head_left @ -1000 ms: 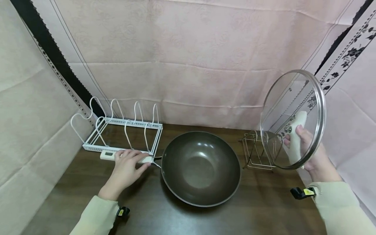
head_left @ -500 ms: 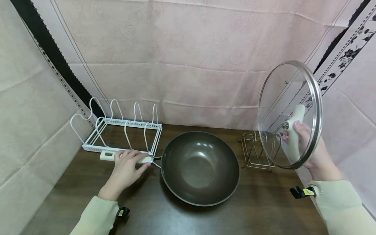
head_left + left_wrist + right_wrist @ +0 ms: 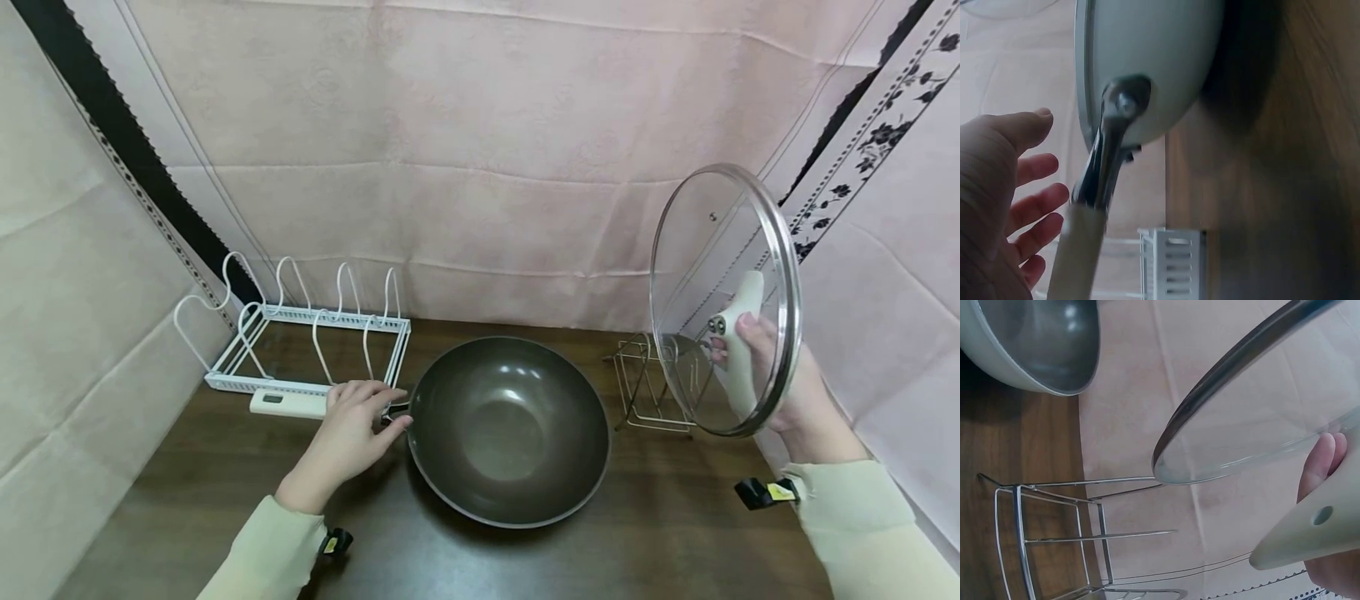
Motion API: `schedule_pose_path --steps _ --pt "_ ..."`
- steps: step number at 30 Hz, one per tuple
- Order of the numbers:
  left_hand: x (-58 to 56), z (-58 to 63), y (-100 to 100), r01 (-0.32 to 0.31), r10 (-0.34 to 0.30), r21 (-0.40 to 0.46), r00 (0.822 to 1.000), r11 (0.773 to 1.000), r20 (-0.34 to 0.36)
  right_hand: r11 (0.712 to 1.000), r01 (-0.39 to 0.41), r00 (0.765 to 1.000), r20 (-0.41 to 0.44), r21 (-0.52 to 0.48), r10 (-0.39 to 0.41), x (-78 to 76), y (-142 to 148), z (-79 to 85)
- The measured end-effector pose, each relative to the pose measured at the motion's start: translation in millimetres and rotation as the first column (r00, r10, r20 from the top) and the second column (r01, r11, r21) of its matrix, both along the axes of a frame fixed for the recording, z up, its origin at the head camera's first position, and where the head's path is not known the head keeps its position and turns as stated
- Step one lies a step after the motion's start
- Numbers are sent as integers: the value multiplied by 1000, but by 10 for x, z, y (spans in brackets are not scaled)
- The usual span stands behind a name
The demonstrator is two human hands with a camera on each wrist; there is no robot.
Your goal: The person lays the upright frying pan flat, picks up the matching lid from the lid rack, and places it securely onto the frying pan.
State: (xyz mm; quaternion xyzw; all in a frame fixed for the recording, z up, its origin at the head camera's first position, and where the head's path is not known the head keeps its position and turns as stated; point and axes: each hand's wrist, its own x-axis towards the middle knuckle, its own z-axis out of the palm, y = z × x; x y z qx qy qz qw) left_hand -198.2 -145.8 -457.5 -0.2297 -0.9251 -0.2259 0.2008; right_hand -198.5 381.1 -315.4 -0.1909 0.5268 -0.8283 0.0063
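A dark-coated wok (image 3: 510, 433) stands on the table with its white handle (image 3: 285, 404) pointing left. Over the handle's inner end, close to the wok, is my left hand (image 3: 352, 433). In the left wrist view its fingers (image 3: 1038, 206) are spread and loosely bent, beside the handle and not wrapped around it. My right hand (image 3: 795, 392) grips the cream handle (image 3: 738, 367) of a glass lid (image 3: 783, 258), held on edge in the air to the right of the wok. The lid's metal-rimmed edge (image 3: 1210, 381) shows in the right wrist view.
A white dish rack (image 3: 247, 385) with upright loops stands behind the wok's handle. On the right, a small metal wire rack (image 3: 645, 421) sits partly behind the lid. Cloth-covered walls (image 3: 487, 208) enclose the wooden table (image 3: 600, 550) at the back and sides.
My left hand has slid right along the handle toward the wok, and its fingers have loosened from it. My right hand has carried the lid slightly left.
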Motion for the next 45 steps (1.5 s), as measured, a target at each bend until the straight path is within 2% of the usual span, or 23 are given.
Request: schedule_pose_path --steps 1,4,7,10,12,14,18,25,29,30,33,36,37,39,45 --pt "-3 3 25 10 -10 -3 1000 1000 0 1000 11 1000 5 12 -11 6 -5 0" --pt "-11 2 64 33 -33 -13 999 999 11 991 108 993 32 78 -111 31 -30 2" --pt "-15 -18 58 31 -30 -42 999 999 32 961 211 975 25 178 -219 44 -90 0" --pt "-12 -31 25 20 -17 -76 999 997 39 928 275 961 -59 253 -269 38 -170 -19" --pt "-9 -30 1 14 -10 -89 999 996 38 912 294 955 -113 285 -273 37 -219 -29" --pt "-10 -25 -20 8 -4 -100 999 995 36 883 328 943 -166 334 -288 42 -265 -34" --pt "-18 -47 -70 -1 5 -124 999 992 36 857 341 938 -201 387 -283 46 -354 -21" --pt "-27 -94 -103 1 2 -139 1000 990 15 853 294 952 -217 432 -218 14 -472 -34" --pt "-31 -107 -112 4 -4 -135 1000 991 0 835 280 955 -228 473 -191 -8 -539 -55" --pt "-29 -108 -114 5 -5 -136 1000 991 0 819 285 954 -232 498 -191 -11 -558 -58" --pt "-30 -111 -117 6 -6 -137 1000 991 2 727 333 940 -276 601 -203 -18 -618 -64" --pt "-25 -108 -116 6 -6 -136 1000 991 5 604 393 917 -342 693 -204 -22 -690 -81" --pt "-26 -108 -115 6 -6 -137 1000 990 4 572 405 912 -357 713 -201 -24 -715 -90" --pt "-21 -102 -114 7 -7 -139 1000 990 3 534 411 910 -365 739 -195 -25 -769 -115" --pt "-6 -90 -116 1 1 -148 1000 989 9 455 407 913 -371 792 -171 -38 -913 -197"
